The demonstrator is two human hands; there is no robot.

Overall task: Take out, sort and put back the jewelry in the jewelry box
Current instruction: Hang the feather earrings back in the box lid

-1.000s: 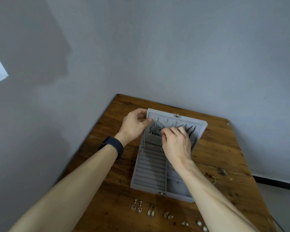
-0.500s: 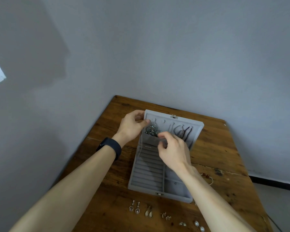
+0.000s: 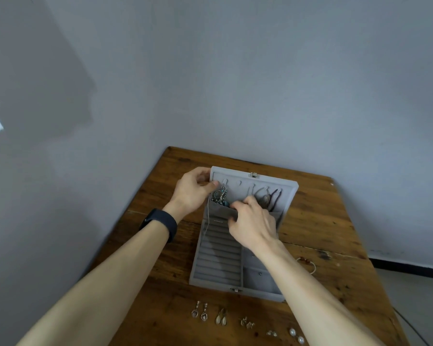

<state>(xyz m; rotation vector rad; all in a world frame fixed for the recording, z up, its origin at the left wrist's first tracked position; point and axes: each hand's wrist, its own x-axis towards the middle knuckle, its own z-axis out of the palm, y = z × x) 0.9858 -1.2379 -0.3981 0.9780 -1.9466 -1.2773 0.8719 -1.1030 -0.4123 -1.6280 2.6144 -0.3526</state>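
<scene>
Found jewelry box (image 3: 218, 260) open on wooden counter (image 3: 323, 221), with lid (image 3: 243, 188) tilted back.

Logged left grip (image 3: 193, 191) clamped on left edge of lid: fingers curled behind, thumb in front.

Logged right grip (image 3: 250, 221) clamped on upper edge of fabric pocket (image 3: 218, 211) across bottom of lid: thumb below, fingers over top.

Noted tangle of necklaces (image 3: 220, 196) between the two grips, just beside left thumb, lower part tucked into pocket. Traced thin chain (image 3: 207, 221) hanging from tangle, below left grip, down over ring rolls of box.

Noted dark bead strands (image 3: 273, 198) on lid hooks just beyond right grip, on side away from left grip.

Saw small compartments under right wrist; spotted one tiny item inside, too small to identify.

Counted several earrings (image 3: 221, 318) in a row on counter, well behind both grips, toward the body.

Saw bracelet (image 3: 305, 260) on counter, outboard of right forearm.

Recorded dark band (image 3: 160, 223) on left wrist.
</scene>
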